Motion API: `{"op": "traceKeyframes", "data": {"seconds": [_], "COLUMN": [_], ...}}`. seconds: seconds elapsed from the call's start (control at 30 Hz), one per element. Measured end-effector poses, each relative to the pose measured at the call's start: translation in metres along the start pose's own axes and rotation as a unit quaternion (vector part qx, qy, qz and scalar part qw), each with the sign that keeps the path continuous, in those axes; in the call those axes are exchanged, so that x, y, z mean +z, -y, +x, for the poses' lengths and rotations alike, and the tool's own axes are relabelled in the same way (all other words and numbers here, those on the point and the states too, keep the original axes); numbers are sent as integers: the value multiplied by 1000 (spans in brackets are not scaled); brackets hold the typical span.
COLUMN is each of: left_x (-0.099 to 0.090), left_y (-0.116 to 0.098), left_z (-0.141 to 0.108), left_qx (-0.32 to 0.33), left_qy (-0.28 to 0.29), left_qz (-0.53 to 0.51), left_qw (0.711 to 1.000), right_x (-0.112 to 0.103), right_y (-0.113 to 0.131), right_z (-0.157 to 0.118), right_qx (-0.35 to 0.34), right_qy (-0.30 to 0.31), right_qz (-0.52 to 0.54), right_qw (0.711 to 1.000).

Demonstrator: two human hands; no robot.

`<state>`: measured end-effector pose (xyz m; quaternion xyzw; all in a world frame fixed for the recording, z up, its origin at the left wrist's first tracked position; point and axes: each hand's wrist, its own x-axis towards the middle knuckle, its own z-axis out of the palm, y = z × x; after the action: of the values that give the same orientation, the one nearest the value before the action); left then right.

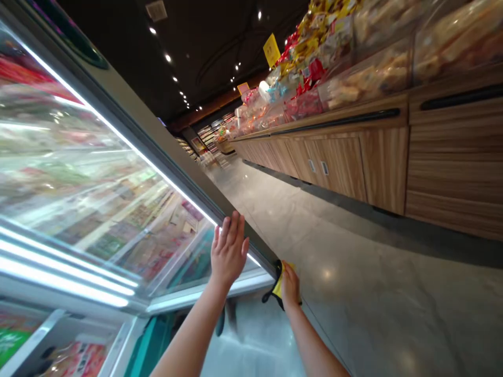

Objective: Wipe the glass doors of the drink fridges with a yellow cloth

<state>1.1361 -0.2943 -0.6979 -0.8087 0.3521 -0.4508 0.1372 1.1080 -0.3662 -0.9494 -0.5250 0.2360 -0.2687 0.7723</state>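
A glass freezer door (165,139) with a grey frame and a bright light strip stands swung open on the left. My left hand (229,248) lies flat on the inner side of that frame, fingers stretched out. At the door's lower corner, my right hand (290,285) grips a yellow cleaning cloth (278,287) with black edging and presses it against the frame's edge. Part of the cloth is hidden behind the fingers. The glass shows blurred packaged goods.
Packaged food (84,356) sits inside the freezer at the lower left. To the right runs a long wooden counter (346,167) heaped with wrapped snacks (306,68). Grey polished floor (377,298) stretches between the door and the counter.
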Motion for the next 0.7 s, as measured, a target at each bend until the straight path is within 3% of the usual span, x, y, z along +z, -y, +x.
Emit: {"op": "traceKeyframes", "data": {"seconds": [0.1,0.2,0.33,0.43,0.57,0.7], "left_x": [-3,-7,-19,-29,-42,-53], "left_y": [0,2,8,15,29,43], "left_z": [-2,-3,-2,1,4,3], "left_qx": [-5,-18,-18,-12,-15,-30], "left_qy": [8,5,10,22,27,24], "left_qz": [11,23,43,63,64,54], "left_qw": [1000,1000,999,998,997,998], "right_x": [17,16,17,46,81,83], "right_y": [29,42,50,97,179,203], "right_z": [8,12,19,32,55,65], "right_qx": [-51,-131,-127,-181,-329,-284], "right_qy": [79,150,91,140,270,304], "right_qz": [19,42,38,78,162,189], "right_qw": [995,979,987,970,890,889]}}
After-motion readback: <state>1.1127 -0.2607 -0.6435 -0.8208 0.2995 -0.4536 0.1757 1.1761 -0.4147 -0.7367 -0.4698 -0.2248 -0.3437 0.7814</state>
